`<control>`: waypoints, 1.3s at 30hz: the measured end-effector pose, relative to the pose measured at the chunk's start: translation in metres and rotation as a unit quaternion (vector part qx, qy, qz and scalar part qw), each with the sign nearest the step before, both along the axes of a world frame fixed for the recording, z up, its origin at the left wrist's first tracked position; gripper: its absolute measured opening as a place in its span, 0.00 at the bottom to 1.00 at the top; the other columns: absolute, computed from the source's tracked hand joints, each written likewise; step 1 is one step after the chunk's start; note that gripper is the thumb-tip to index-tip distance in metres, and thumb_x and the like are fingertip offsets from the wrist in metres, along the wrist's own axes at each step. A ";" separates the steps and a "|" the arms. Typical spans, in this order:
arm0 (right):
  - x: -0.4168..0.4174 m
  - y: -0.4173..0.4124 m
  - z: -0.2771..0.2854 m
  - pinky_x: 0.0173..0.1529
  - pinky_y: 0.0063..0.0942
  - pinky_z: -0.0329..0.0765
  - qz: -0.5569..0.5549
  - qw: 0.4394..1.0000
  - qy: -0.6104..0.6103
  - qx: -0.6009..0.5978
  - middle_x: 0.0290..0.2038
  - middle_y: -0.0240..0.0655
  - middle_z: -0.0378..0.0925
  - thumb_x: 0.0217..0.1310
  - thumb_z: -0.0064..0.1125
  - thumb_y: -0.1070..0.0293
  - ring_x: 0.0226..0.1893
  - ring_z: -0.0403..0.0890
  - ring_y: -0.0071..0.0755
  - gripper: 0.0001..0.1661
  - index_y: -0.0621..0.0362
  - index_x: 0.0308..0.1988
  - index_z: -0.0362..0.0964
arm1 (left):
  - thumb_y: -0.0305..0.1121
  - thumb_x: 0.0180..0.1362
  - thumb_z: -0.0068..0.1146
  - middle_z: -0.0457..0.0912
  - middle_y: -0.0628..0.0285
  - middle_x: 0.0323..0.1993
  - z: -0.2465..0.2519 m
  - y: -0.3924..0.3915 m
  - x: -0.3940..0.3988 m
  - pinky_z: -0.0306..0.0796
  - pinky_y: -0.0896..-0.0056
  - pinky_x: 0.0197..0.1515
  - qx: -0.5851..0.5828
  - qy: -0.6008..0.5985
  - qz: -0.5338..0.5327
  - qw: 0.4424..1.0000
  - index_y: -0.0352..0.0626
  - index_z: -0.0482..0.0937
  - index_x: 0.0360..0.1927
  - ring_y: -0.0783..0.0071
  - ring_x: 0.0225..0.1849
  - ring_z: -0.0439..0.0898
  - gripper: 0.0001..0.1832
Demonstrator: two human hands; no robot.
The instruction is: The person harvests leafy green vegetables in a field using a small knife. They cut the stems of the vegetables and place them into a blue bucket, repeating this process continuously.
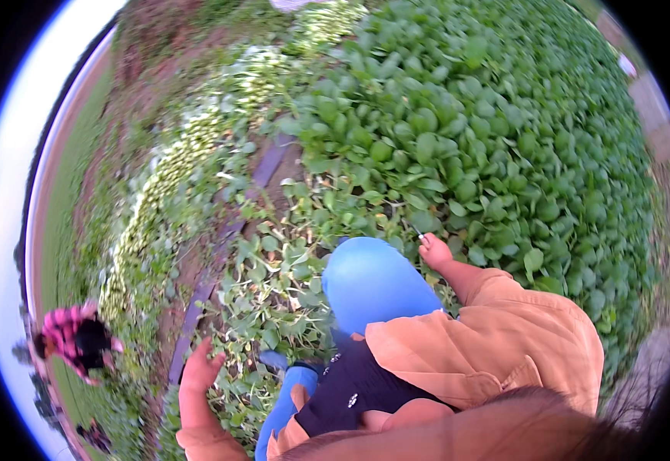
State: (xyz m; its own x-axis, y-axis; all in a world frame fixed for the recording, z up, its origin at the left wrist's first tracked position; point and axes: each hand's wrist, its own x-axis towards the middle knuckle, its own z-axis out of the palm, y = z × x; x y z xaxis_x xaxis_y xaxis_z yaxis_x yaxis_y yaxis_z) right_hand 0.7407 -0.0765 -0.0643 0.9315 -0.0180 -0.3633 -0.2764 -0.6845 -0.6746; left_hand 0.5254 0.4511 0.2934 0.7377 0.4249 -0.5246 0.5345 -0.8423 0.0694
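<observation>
My right hand [435,252] grips a small knife-like tool [420,234], its thin dark end pointing toward the uncut leafy greens [456,150]. The fist is beside my bent knee in blue trousers [372,282], close to the lower stems of the standing plants. Out to the other side, my left hand [200,364] hangs over the ground with fingers apart and nothing in it. Loose leaves and pale stems [277,265] cover the soil between my hands. A flat dark strip [188,340] runs along the ground next to my left hand.
A long row of laid-out greens with pale stem ends [162,178] curves along the left. A person in a pink checked shirt [73,334] bends near its lower end. Another person [94,436] is farther off. Dense plants fill the upper right, with a pale path [649,369] beyond.
</observation>
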 end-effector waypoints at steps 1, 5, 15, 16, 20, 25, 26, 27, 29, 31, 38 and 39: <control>-0.005 -0.007 0.002 0.43 0.46 0.73 0.001 1.000 -0.003 -0.007 0.37 0.49 0.77 0.57 0.51 0.60 0.39 0.76 0.59 0.13 0.54 0.40 0.68 | 0.41 0.57 0.62 0.78 0.45 0.53 -0.010 -0.004 0.035 0.73 0.61 0.53 -0.016 -0.026 -0.008 1.000 0.41 0.65 0.65 0.53 0.50 0.81 0.34; -0.047 -0.026 0.014 0.43 0.48 0.73 0.005 1.000 0.009 0.004 0.38 0.49 0.77 0.58 0.51 0.60 0.40 0.77 0.58 0.14 0.54 0.42 0.66 | 0.39 0.58 0.61 0.79 0.46 0.52 -0.034 -0.033 0.151 0.74 0.61 0.51 -0.068 -0.018 -0.116 0.991 0.42 0.65 0.64 0.55 0.45 0.83 0.32; -0.193 -0.044 0.015 0.45 0.48 0.74 -0.231 0.971 0.044 -0.039 0.41 0.50 0.76 0.60 0.51 0.59 0.41 0.77 0.59 0.17 0.54 0.47 0.65 | 0.37 0.56 0.63 0.79 0.48 0.52 -0.103 0.058 0.259 0.74 0.62 0.52 -0.018 -0.038 -0.311 0.949 0.39 0.67 0.63 0.59 0.48 0.82 0.32; -0.196 -0.039 0.008 0.45 0.49 0.74 -0.237 0.970 0.037 -0.031 0.41 0.50 0.76 0.60 0.51 0.59 0.41 0.77 0.59 0.17 0.53 0.47 0.65 | 0.38 0.55 0.63 0.80 0.48 0.52 -0.121 0.092 0.254 0.73 0.62 0.54 0.001 -0.027 -0.361 0.932 0.39 0.67 0.63 0.58 0.51 0.81 0.33; -0.217 -0.034 0.002 0.45 0.49 0.74 -0.273 0.960 0.063 -0.023 0.41 0.49 0.76 0.60 0.51 0.59 0.41 0.77 0.59 0.16 0.53 0.46 0.65 | 0.41 0.55 0.64 0.81 0.47 0.51 -0.138 0.102 0.251 0.71 0.62 0.56 -0.025 0.135 -0.319 0.938 0.39 0.68 0.63 0.56 0.54 0.79 0.34; -0.247 -0.072 0.012 0.45 0.49 0.74 -0.265 0.962 0.003 -0.071 0.43 0.48 0.76 0.58 0.52 0.59 0.42 0.77 0.58 0.15 0.53 0.43 0.65 | 0.37 0.56 0.63 0.80 0.48 0.52 -0.107 -0.009 0.264 0.73 0.63 0.54 -0.038 -0.089 -0.393 0.915 0.36 0.67 0.63 0.54 0.52 0.80 0.32; -0.237 -0.079 0.021 0.45 0.49 0.74 -0.246 0.967 0.028 -0.068 0.44 0.48 0.76 0.57 0.53 0.59 0.43 0.77 0.58 0.16 0.53 0.43 0.66 | 0.35 0.56 0.62 0.79 0.48 0.53 -0.103 -0.011 0.259 0.73 0.63 0.53 -0.081 -0.115 -0.375 0.916 0.37 0.67 0.62 0.54 0.51 0.80 0.31; -0.232 -0.085 0.030 0.46 0.49 0.74 -0.248 0.966 0.045 -0.063 0.44 0.48 0.76 0.57 0.53 0.59 0.43 0.77 0.57 0.15 0.53 0.43 0.66 | 0.34 0.56 0.62 0.78 0.47 0.53 -0.100 -0.014 0.255 0.74 0.63 0.53 -0.126 -0.141 -0.357 0.915 0.37 0.67 0.62 0.54 0.51 0.81 0.30; -0.240 -0.106 0.041 0.46 0.48 0.74 -0.260 0.959 0.091 -0.068 0.43 0.48 0.77 0.57 0.53 0.59 0.43 0.77 0.57 0.15 0.53 0.42 0.66 | 0.35 0.57 0.62 0.77 0.46 0.55 -0.082 -0.066 0.234 0.74 0.63 0.52 -0.170 -0.045 -0.297 0.939 0.39 0.67 0.63 0.54 0.50 0.81 0.31; -0.254 -0.124 0.040 0.47 0.47 0.74 -0.239 0.964 0.072 -0.088 0.41 0.47 0.77 0.56 0.52 0.61 0.43 0.77 0.56 0.14 0.53 0.42 0.67 | 0.38 0.56 0.63 0.77 0.46 0.54 -0.052 -0.111 0.216 0.74 0.62 0.52 -0.125 0.008 -0.342 0.931 0.40 0.66 0.64 0.55 0.50 0.81 0.33; -0.237 -0.128 0.050 0.46 0.47 0.74 -0.207 0.974 -0.034 -0.089 0.40 0.47 0.77 0.55 0.53 0.62 0.42 0.78 0.56 0.14 0.53 0.41 0.69 | 0.39 0.58 0.62 0.75 0.44 0.58 -0.030 -0.114 0.219 0.74 0.60 0.53 -0.153 -0.024 -0.325 0.933 0.41 0.64 0.65 0.54 0.52 0.80 0.33; -0.233 -0.129 0.053 0.45 0.48 0.74 -0.206 0.974 -0.036 -0.091 0.39 0.47 0.77 0.55 0.53 0.61 0.42 0.77 0.56 0.14 0.54 0.41 0.69 | 0.38 0.58 0.62 0.74 0.44 0.59 -0.026 -0.125 0.219 0.73 0.60 0.54 -0.151 -0.033 -0.325 0.933 0.41 0.64 0.65 0.53 0.53 0.80 0.33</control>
